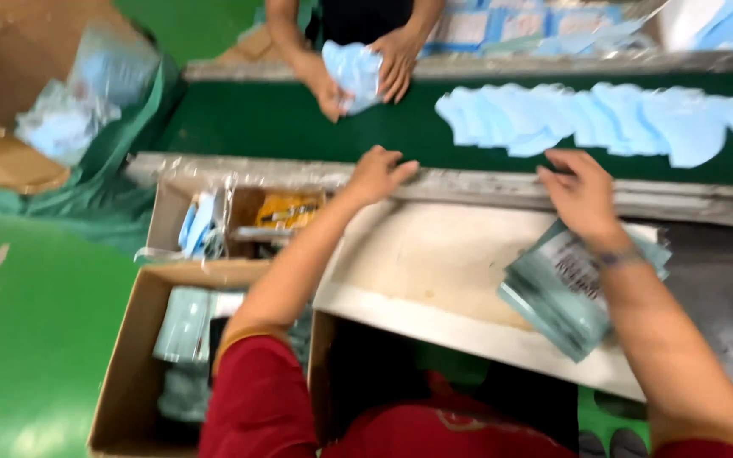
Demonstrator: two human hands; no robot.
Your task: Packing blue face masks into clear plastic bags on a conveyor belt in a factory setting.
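Note:
My left hand [377, 174] reaches forward with fingers spread and rests near the metal edge [468, 182] of the green conveyor belt [299, 119]; it holds nothing. My right hand [583, 195] hovers open over that same edge, just short of a row of light blue face masks [604, 119] lying on the belt. Below my right wrist a stack of teal packets [566, 297] lies on a white board [434, 271]. Across the belt another person's two hands [358, 72] hold a bunch of blue masks.
An open cardboard box [133, 356] with pale packets stands at my lower left. Behind it, a second box [239, 216] holds blue and yellow items. A green floor lies left, with a bag of masks [69, 119] far left.

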